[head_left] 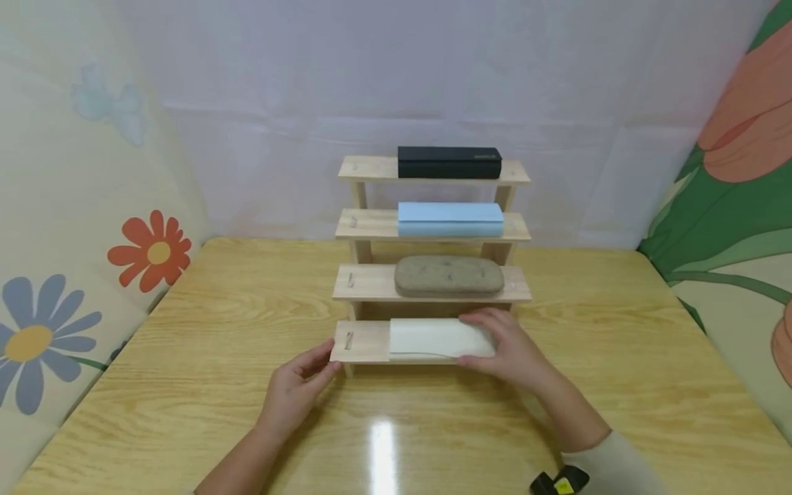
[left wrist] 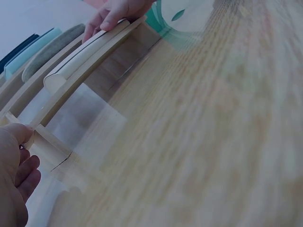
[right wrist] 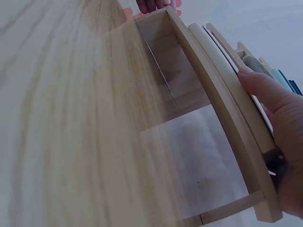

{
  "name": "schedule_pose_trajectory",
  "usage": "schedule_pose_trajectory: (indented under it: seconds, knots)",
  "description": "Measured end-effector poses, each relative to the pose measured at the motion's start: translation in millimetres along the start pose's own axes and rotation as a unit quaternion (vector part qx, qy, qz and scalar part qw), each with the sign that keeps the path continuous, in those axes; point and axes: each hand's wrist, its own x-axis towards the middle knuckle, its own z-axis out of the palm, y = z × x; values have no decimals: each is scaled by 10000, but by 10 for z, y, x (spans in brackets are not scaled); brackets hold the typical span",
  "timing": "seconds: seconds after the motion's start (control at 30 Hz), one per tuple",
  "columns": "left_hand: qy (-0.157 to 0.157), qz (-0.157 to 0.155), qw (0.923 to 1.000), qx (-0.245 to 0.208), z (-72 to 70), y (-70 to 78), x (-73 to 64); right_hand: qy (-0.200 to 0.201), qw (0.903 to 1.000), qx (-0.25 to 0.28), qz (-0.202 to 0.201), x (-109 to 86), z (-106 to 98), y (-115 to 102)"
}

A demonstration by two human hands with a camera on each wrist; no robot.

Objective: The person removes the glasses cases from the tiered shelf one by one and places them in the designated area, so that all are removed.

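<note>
A stepped wooden display stand [head_left: 365,342] with its tiers rising toward the back stands on the table. On its lowest tier lies a white glasses case [head_left: 427,338]. My right hand [head_left: 513,350] grips the right end of that case, thumb at the front and fingers over the back edge. At the left end of the same tier, my left hand [head_left: 297,385] pinches the board's corner; in the left wrist view its thumb lies on the edge with the other fingers bent below. Higher tiers hold a grey-brown glasses case [head_left: 449,276], a light blue one [head_left: 450,220] and a black one [head_left: 448,163].
The wood-grain table [head_left: 247,295] extends around the stand, with a bright light reflection at the front. A pale cloth [head_left: 297,89] hangs behind. Flower-patterned panels [head_left: 736,206] border both sides. A black strap device [head_left: 559,481] is by the right sleeve.
</note>
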Motion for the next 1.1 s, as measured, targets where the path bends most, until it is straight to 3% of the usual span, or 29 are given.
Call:
schedule_pose_trajectory:
  seconds: [0.4, 0.73, 1.1]
  knots:
    - [56, -136, 9999, 39, 13, -5, 14, -84, 9981, -609, -105, 53, 37, -21]
    - [107, -12, 9999, 29, 17, -30, 5, 3, 9982, -592, -81, 52, 60, -7]
    - [88, -36, 10000, 24, 12, -20, 3, 107, 9991, -402, 11, -21, -57, -39]
